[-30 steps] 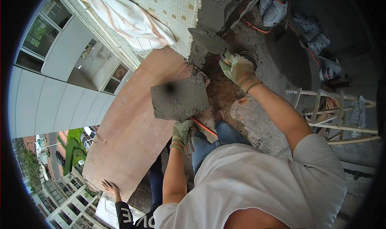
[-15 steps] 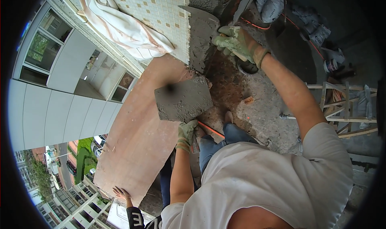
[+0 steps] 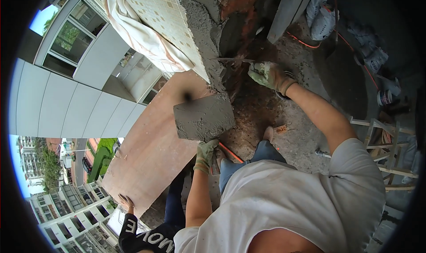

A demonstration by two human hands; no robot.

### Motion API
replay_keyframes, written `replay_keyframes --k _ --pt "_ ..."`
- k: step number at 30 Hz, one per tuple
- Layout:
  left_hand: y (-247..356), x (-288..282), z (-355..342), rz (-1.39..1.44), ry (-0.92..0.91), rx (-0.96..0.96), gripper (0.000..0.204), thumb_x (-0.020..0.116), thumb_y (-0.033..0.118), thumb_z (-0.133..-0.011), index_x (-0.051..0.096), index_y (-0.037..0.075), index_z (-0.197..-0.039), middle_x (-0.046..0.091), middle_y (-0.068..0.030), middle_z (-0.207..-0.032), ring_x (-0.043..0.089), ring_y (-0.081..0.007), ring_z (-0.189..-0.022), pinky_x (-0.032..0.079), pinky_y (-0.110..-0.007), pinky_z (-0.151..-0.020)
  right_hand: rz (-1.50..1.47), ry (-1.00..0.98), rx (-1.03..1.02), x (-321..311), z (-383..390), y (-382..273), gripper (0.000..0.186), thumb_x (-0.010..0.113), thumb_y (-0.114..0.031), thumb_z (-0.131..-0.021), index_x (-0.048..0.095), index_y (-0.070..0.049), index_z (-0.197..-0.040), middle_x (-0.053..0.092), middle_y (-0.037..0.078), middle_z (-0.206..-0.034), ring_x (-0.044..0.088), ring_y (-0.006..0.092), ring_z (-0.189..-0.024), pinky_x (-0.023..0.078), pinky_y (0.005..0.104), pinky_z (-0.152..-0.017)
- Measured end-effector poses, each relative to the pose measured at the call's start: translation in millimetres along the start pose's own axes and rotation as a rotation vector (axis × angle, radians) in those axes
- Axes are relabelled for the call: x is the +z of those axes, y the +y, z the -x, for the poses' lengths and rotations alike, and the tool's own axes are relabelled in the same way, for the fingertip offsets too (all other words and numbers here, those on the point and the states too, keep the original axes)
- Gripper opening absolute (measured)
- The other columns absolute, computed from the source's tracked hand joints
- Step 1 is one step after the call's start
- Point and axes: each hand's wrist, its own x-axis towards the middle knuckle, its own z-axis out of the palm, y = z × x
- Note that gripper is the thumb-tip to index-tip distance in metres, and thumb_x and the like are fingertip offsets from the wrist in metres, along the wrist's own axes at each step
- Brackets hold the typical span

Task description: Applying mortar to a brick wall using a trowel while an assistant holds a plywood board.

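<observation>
My left hand (image 3: 205, 153), in a pale green work glove, is closed at the near edge of a flat hawk (image 3: 204, 119) coated with grey mortar. Its grip beneath the hawk is partly hidden. Farther right, my gloved right hand (image 3: 268, 75) is wrapped round the handle of a trowel (image 3: 233, 59). The trowel blade appears nearly edge-on and points left, its tip at the mortar-covered wall edge (image 3: 208, 57). The hawk sits just below the foot of that wall edge.
A large brown board (image 3: 146, 146) slopes at the left, with a co-worker's hand (image 3: 126, 203) on its lower end. White cloth (image 3: 146, 35) drapes by the tiled wall. Bags (image 3: 323, 22), an orange cable (image 3: 304, 42) and a wooden frame (image 3: 390, 151) stand right; buildings show far below.
My right hand has moved down and slightly right, turning the trowel from showing its blade face to nearly edge-on. The hawk stays in my left hand. The whole view has shifted.
</observation>
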Motion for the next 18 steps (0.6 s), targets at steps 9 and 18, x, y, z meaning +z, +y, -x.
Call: replay_keyframes --k 9,18 --pt "-23.2 144.9 31.4 0.221 0.157 -0.014 0.01 0.069 0.011 -0.078 0.06 0.009 -0.08 0.056 -0.0045 -0.064 0.053 -0.0184 -0.047 0.043 -0.034 -0.044 -0.363 -0.313 -0.088 -60.8 -73.0 98.5 0.018 0.066 -0.014 -0.093 0.068 -0.001 -0.106 0.071 0.004 -0.089 0.065 0.0097 -0.081 0.052 0.0271 -0.068" --pt "-37.3 253.0 -12.2 0.257 0.158 -0.004 0.015 0.068 0.008 -0.08 0.055 0.01 -0.074 0.051 -0.0025 -0.062 0.049 -0.0169 -0.047 0.04 -0.033 -0.044 -0.115 0.08 -0.338 -79.7 -2.0 120.6 0.02 0.071 -0.013 -0.086 0.07 -0.003 -0.103 0.071 0.016 -0.089 0.069 0.0306 -0.077 0.053 0.0369 -0.065"
